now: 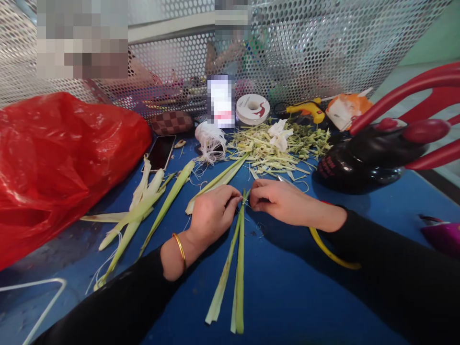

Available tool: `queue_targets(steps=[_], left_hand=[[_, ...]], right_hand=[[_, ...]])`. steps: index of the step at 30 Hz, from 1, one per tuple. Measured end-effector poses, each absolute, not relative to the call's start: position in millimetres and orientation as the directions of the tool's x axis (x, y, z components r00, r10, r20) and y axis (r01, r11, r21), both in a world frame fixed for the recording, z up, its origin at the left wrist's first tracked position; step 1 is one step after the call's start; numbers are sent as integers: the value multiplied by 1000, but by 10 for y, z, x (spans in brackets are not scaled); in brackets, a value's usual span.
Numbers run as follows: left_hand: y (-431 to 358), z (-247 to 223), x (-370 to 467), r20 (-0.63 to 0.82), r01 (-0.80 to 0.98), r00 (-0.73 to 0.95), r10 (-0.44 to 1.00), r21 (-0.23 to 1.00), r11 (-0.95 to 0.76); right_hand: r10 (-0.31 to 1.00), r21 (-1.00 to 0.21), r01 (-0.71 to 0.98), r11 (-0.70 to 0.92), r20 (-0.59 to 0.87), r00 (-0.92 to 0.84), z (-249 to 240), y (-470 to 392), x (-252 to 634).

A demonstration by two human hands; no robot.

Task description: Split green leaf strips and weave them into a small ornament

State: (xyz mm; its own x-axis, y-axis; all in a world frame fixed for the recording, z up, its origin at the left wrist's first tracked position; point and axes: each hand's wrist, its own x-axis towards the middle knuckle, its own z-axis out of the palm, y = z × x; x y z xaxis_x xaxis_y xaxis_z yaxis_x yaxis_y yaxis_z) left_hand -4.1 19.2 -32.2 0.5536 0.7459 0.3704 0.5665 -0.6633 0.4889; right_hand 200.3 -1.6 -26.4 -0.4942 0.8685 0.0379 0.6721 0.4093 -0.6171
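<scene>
Black sleeves (pixel 391 263) cross a blue tabletop (pixel 305 297) before perforated mesh (pixel 309 57), left hand (pixel 213 209) and right hand (pixel 278 199) pinching white thread (pixel 245 200).

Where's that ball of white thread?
In the head view, left of centre, the white thread lies beyond the left hand, between the flat phone and the heap of green scraps.

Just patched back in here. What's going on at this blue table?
A person's left hand and right hand are at the upper end of some leaf strips, whose longer ends fan toward the person. White thread shows there; it's too fine to tell which fingers hold it. More leaves lie to the left, beside a red bag. Beyond the hands are a thread spool and a heap of cuttings.
</scene>
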Motion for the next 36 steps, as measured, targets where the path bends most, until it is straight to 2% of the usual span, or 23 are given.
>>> queue_targets(steps=[5,9,12,17,20,23,27,30,33,36], left_hand=[[197,-323,-43,353,627,541,763,436,-646],[195,-329,-31,347,673,554,756,347,-653],[203,-343,-31,322,696,575,752,291,-656],[222,-358,-39,290,744,536,793,283,-606],[220,-358,-35,285,741,531,798,300,-601],[224,-351,-27,284,722,498,820,387,-573],[244,-338,-12,265,573,423,867,663,-482],[249,-329,3,158,412,414,897,846,-340],[244,-327,15,8,300,443,897,941,-156],[241,-333,20,-57,234,478,877,970,-64]], right_hand=[[841,-583,684,438,-3,-541,-199,-39,2013],[827,-549,700,457,-26,-561,-165,-53,2036],[825,-553,684,476,11,-566,-155,-57,2039],[836,-720,516,464,164,-524,-132,-64,1963],[853,-837,417,353,105,-510,-144,-66,1917],[857,-870,416,263,12,-515,-186,-59,1907],[866,-813,492,313,32,-499,-237,-45,1923],[856,-796,500,341,42,-516,-245,-40,1927],[853,-788,502,356,54,-520,-243,-38,1926],[849,-783,498,371,69,-524,-242,-39,1925]])
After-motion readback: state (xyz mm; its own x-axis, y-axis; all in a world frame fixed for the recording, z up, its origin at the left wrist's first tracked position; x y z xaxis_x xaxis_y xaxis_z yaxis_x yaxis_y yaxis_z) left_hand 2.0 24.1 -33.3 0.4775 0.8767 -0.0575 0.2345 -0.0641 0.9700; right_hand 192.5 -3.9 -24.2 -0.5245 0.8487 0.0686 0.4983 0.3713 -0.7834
